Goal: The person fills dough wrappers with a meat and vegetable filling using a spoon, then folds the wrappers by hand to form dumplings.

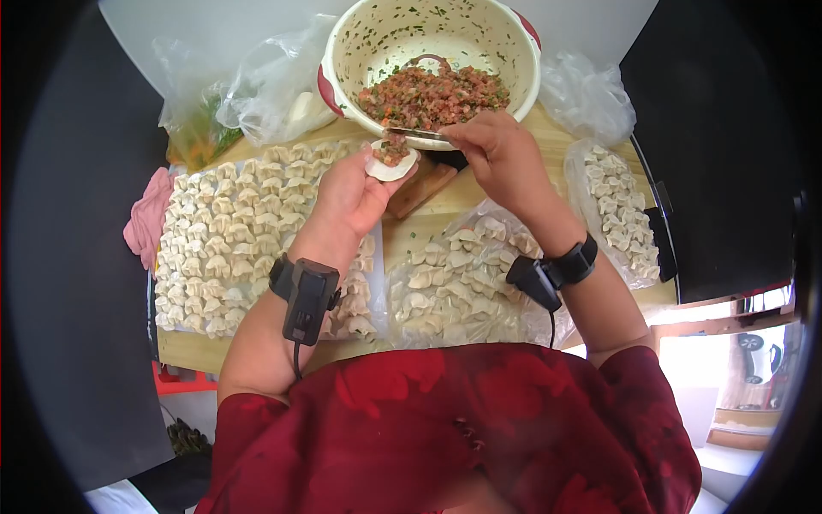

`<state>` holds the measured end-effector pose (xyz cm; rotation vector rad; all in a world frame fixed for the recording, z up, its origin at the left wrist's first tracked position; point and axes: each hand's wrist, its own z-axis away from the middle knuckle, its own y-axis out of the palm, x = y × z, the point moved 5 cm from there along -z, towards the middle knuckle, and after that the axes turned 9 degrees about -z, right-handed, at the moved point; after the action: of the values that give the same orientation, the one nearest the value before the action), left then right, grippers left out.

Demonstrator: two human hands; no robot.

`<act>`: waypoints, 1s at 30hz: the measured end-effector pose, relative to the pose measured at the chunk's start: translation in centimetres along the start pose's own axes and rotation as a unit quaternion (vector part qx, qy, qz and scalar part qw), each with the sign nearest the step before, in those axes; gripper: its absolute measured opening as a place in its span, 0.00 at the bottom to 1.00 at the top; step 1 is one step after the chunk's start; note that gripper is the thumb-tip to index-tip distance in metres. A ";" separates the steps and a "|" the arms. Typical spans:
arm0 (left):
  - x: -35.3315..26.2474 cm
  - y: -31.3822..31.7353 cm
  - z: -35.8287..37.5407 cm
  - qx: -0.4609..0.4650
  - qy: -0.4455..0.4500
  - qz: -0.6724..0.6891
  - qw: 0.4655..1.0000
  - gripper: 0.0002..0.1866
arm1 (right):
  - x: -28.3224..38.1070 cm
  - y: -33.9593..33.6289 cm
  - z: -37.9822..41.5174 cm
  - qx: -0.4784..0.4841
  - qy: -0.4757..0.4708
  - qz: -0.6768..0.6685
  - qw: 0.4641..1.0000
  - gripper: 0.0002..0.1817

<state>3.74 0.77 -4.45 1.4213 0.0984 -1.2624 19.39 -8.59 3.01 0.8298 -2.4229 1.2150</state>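
Note:
In my left hand (352,193) lies a round white dumpling wrapper (390,170), held flat just below the rim of the big bowl (521,98). A small heap of meat filling (393,152) sits on the wrapper. My right hand (497,152) is closed on a thin utensil (417,133), whose tip reaches the filling on the wrapper; its exact shape is partly hidden. Behind both hands, the cream bowl with red handles holds a mound of minced meat (437,94) flecked with green.
Rows of folded dumplings (227,240) cover a sheet on the left. More dumplings lie under plastic (462,283) in front of me and on a bagged tray (616,206) at right. Plastic bags (278,81) flank the bowl. A wooden block (421,190) sits beneath my hands.

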 end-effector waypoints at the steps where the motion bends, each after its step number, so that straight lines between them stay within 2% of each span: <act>1: 0.0 0.1 0.1 0.015 0.005 -0.006 1.000 0.20 | 0.6 0.1 0.6 -0.009 -0.018 0.032 0.999 0.12; 8: -0.3 0.5 2.5 0.001 0.007 -0.016 1.000 0.21 | 2.3 0.9 3.3 -0.009 -0.066 0.069 0.995 0.15; 11: -0.7 1.2 3.0 0.020 0.004 -0.028 0.999 0.21 | 2.2 -0.1 3.2 -0.056 -0.037 0.001 0.998 0.14; 13: -1.1 1.6 2.6 0.027 0.011 -0.017 0.999 0.21 | 1.9 -1.1 2.8 -0.094 0.049 -0.168 0.980 0.11; 17: -1.1 2.9 2.3 0.029 0.021 -0.016 0.999 0.21 | 1.7 -0.6 2.9 -0.053 0.079 -0.194 0.976 0.10; 19: -1.1 3.5 2.1 0.042 0.016 -0.022 0.999 0.19 | 0.2 0.0 3.3 -0.045 0.157 -0.226 0.960 0.11; 20: -1.0 3.6 1.9 0.044 0.016 -0.023 0.999 0.19 | 0.1 -0.2 3.2 -0.047 0.157 -0.225 0.961 0.11; 22: -0.9 3.4 1.1 0.029 0.020 -0.024 0.999 0.19 | -1.0 0.0 3.2 -0.005 0.229 -0.246 0.942 0.11; 25: -1.3 3.2 0.1 0.035 0.036 -0.009 0.999 0.21 | -1.1 -1.3 2.6 -0.035 0.233 -0.316 0.919 0.10; 27: -1.4 3.3 -0.3 0.050 0.030 -0.012 0.998 0.21 | -1.5 -1.7 2.0 -0.052 0.228 -0.286 0.929 0.10; 29: -1.3 3.6 -0.5 0.066 0.020 -0.017 0.998 0.21 | -0.6 -2.1 1.1 -0.071 0.133 -0.243 0.958 0.09; 30: -1.4 3.9 -0.4 0.066 0.018 -0.017 0.997 0.21 | -0.8 -2.1 0.9 -0.073 0.134 -0.243 0.958 0.09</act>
<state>6.06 0.55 -0.98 1.5628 0.0646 -1.2905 21.26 -10.03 3.36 1.0561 -1.9095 0.8825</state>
